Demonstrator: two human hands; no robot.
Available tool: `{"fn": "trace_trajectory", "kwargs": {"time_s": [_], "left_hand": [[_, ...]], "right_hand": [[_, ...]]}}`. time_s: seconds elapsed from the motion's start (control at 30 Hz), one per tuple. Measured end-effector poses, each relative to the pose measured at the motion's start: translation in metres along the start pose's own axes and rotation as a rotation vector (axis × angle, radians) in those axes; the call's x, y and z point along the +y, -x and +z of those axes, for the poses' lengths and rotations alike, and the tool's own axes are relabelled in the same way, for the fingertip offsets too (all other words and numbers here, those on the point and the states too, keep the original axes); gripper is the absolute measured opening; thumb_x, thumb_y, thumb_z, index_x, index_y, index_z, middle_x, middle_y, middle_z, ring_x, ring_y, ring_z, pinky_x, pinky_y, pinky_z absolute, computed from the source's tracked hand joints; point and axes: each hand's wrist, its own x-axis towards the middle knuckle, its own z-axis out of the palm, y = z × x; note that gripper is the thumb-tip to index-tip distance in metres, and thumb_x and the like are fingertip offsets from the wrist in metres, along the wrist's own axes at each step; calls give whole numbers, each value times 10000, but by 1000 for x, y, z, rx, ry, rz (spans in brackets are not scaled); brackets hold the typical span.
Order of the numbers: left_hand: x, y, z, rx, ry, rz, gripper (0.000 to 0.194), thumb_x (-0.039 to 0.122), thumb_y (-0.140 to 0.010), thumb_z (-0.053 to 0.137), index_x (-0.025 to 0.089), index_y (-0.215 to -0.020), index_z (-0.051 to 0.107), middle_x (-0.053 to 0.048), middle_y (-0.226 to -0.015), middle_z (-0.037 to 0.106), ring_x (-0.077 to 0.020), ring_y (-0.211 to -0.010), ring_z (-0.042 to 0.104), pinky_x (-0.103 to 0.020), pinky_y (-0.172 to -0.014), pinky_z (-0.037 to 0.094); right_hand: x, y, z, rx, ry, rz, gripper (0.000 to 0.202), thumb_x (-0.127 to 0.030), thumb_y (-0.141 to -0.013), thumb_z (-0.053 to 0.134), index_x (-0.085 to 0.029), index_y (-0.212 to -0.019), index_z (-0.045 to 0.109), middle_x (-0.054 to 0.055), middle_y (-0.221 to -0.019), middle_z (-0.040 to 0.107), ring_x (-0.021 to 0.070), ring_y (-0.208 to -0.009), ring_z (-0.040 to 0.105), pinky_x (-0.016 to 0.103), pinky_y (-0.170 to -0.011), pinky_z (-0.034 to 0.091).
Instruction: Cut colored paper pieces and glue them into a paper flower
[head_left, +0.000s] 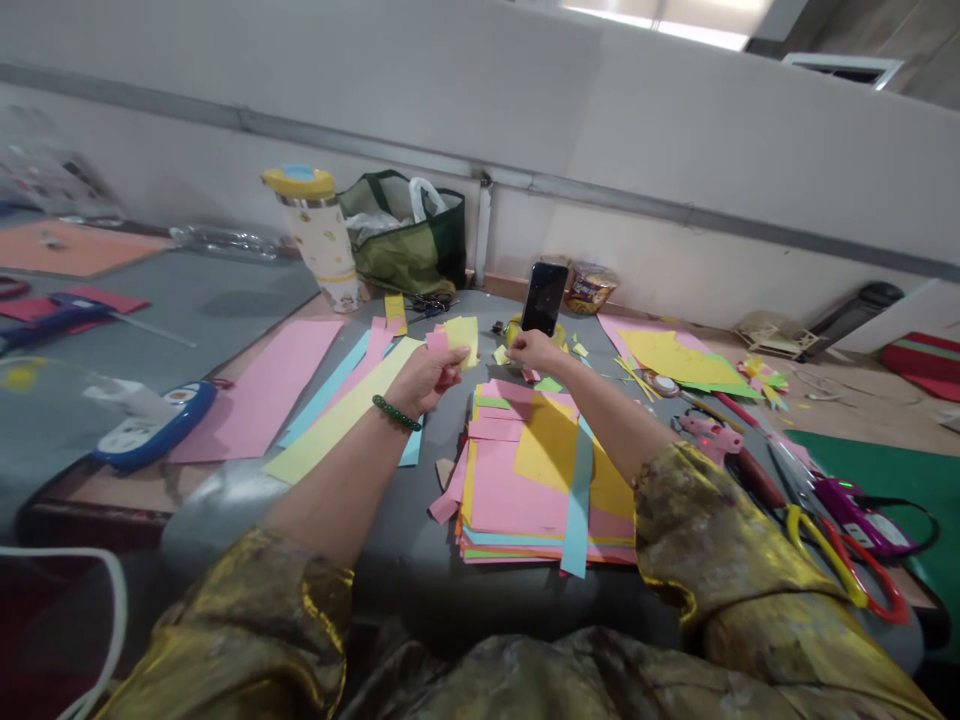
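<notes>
Between the thumb and fingers of my left hand, which wears a green bead bracelet, are small pale yellow paper pieces with a pink paper piece beside them. My right hand is closed in a pinch, a small yellow paper scrap at its fingertips. Below the hands lies a stack of coloured paper, pink and yellow on top, with a blue strip across it. Long paper strips in yellow, pink and blue lie left of my left hand.
A phone stands upright behind my right hand, near a snack cup. Back left are a tumbler and a green bag. Scissors, a pink glue gun and more paper lie right; a blue-white power strip lies left.
</notes>
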Motion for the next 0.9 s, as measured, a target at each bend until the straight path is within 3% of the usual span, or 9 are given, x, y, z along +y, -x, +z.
{"fn": "trace_trajectory", "kwargs": {"time_s": [0.1,0.2,0.3,0.43,0.53,0.7,0.8,0.9], "left_hand": [[0,0,1,9,-3,-7,271,80,-645,741,159,-531,509,105,-365,368,-18,-342,320,-119,-408,343],[0,2,2,-4,-11,-13,279,83,-634,725,160,-503,490,98,-351,375,-17,-341,320,-121,-412,348],[0,4,2,-44,-23,-12,252,99,-620,731,153,-507,511,97,-349,374,-16,-343,317,-121,-410,337],[-5,4,3,-111,-39,-1,273,108,-594,771,151,-516,513,106,-360,365,-6,-342,293,-123,-401,314],[-10,4,7,-125,-44,3,295,89,-584,785,155,-517,506,104,-378,381,-9,-350,292,-125,-383,282],[-17,11,16,-173,-48,-33,245,58,-581,780,143,-545,553,98,-414,394,-5,-361,278,-118,-360,223],[-19,16,19,-228,-49,-75,280,53,-557,797,144,-521,534,98,-426,373,1,-368,263,-112,-353,203],[-19,19,20,-292,-44,-118,299,53,-552,814,141,-512,531,91,-433,382,1,-375,269,-101,-350,201]], "right_hand": [[-13,-3,1,39,61,35,151,-144,-715,725,-209,-607,642,68,-616,687,256,-789,683,294,-668,487],[-29,2,7,88,83,77,126,-72,-686,710,-192,-689,671,151,-897,751,337,-1011,677,372,-801,501],[-42,11,11,119,30,88,142,-37,-690,681,-179,-699,676,157,-950,748,351,-1077,662,392,-864,493],[-48,24,3,117,-157,82,73,-200,-817,646,-192,-759,689,87,-802,733,250,-868,706,304,-720,531],[-46,41,-5,64,-322,71,178,-360,-860,646,-193,-805,668,50,-710,702,166,-653,664,251,-579,512],[-40,79,-1,-30,-550,45,272,-384,-737,782,-195,-713,588,-12,-611,624,112,-576,599,200,-515,463],[-38,94,4,-18,-735,23,326,-323,-614,842,-192,-616,544,-57,-538,547,90,-563,548,184,-520,431],[-35,103,4,26,-817,42,310,-296,-577,826,-185,-568,537,-75,-497,504,71,-528,495,180,-507,400]]}}
